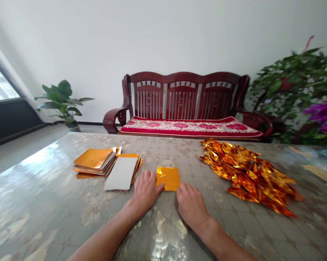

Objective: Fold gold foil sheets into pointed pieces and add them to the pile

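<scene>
A square of shiny gold foil paper [168,178] lies on the table between my two hands. At its left edge rests my left hand [146,185], its thumb on the near left corner and its fingers bent. My right hand [189,198] is curled at the near right corner, with its fingertips hidden under the hand. Left of my left hand sits a stack of foil papers [94,159], gold side up. Beside that stack lies another pile of foil papers [121,172] with a pale sheet on top. To the right is a heap of folded gold foil pieces [250,172].
The glossy patterned table [57,214] reaches back toward a dark red wooden bench [182,98]. Clear plastic and flat tan pieces [319,175] lie at the table's right. Potted plants [61,99] stand at left and right.
</scene>
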Motion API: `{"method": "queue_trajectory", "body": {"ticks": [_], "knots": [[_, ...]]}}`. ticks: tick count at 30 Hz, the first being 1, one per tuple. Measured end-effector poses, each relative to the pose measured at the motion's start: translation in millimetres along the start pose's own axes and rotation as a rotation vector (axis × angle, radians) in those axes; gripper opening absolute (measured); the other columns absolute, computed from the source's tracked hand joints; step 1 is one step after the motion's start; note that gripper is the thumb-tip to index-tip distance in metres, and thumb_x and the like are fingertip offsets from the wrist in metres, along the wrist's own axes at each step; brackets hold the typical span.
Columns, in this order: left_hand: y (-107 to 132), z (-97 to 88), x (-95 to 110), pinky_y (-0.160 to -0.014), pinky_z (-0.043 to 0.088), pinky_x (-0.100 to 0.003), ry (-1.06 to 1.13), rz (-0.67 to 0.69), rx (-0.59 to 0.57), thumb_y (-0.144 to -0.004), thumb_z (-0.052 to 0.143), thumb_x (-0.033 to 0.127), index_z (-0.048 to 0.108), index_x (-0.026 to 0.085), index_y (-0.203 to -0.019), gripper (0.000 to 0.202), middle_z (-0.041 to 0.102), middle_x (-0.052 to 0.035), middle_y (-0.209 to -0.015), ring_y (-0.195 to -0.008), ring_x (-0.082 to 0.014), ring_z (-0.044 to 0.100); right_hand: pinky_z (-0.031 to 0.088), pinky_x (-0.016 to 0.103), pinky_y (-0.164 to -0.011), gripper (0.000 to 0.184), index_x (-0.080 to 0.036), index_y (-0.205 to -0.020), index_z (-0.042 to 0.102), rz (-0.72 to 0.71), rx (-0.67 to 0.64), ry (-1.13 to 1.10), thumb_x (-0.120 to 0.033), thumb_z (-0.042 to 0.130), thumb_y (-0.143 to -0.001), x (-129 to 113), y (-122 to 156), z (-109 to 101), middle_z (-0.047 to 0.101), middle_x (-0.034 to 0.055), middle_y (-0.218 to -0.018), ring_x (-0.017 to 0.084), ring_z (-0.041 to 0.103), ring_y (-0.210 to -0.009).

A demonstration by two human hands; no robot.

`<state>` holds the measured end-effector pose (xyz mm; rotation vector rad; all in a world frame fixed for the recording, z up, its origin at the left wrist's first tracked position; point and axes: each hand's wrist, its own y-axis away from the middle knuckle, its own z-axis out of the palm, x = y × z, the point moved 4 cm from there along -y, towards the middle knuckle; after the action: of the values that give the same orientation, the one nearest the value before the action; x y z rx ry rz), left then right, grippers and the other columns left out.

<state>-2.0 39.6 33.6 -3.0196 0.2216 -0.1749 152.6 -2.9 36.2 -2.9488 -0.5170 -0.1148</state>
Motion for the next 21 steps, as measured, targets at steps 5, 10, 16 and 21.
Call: {"method": "queue_trajectory", "body": {"ticks": [5, 10, 16, 21], "knots": [[5.6, -3.1, 5.1, -0.087, 0.045, -0.038, -0.025, 0.032, -0.043, -0.085, 0.064, 0.045, 0.060, 0.016, -0.100, 0.033, 0.059, -0.0098, -0.104, -0.103, -0.0286, 0.057, 0.039, 0.037, -0.075, 0.026, -0.013, -0.090, 0.071, 0.003, 0.019, -0.005, -0.003, 0.048, -0.086, -1.7, -1.0, 0.1, 0.065, 0.0141, -0.091, 0.026, 0.059, -0.088], [7.4, -3.4, 7.1, -0.087, 0.045, -0.036, 0.015, 0.048, -0.076, -0.088, 0.062, 0.037, 0.058, 0.016, -0.099, 0.024, 0.059, -0.0099, -0.105, -0.103, -0.0265, 0.058, 0.038, 0.035, -0.075, 0.023, -0.015, -0.085, 0.070, 0.013, 0.040, -0.029, -0.005, 0.049, -0.086, 1.5, -0.1, 0.2, 0.066, 0.0124, -0.091, 0.024, 0.060, -0.087], [5.1, 0.8, 4.1, -0.089, 0.045, -0.031, 0.213, 0.027, -0.091, -0.085, 0.064, 0.026, 0.044, 0.020, -0.128, 0.048, 0.057, -0.0086, -0.115, -0.109, -0.0223, 0.059, 0.036, 0.031, -0.069, 0.021, -0.020, -0.082, 0.067, 0.086, 0.085, -0.128, -0.009, 0.050, -0.087, 16.7, -1.8, 4.7, 0.066, 0.0066, -0.088, 0.019, 0.061, -0.082], [2.7, 5.9, 2.2, -0.085, 0.046, -0.029, 0.312, 0.041, -0.149, -0.087, 0.061, 0.025, 0.041, 0.022, -0.132, 0.050, 0.061, -0.0090, -0.117, -0.109, -0.0221, 0.063, 0.035, 0.029, -0.067, 0.014, -0.021, -0.079, 0.065, 0.125, 0.120, -0.181, -0.018, 0.054, -0.088, 23.0, -5.1, 5.7, 0.066, 0.0038, -0.085, 0.018, 0.060, -0.081]]}}
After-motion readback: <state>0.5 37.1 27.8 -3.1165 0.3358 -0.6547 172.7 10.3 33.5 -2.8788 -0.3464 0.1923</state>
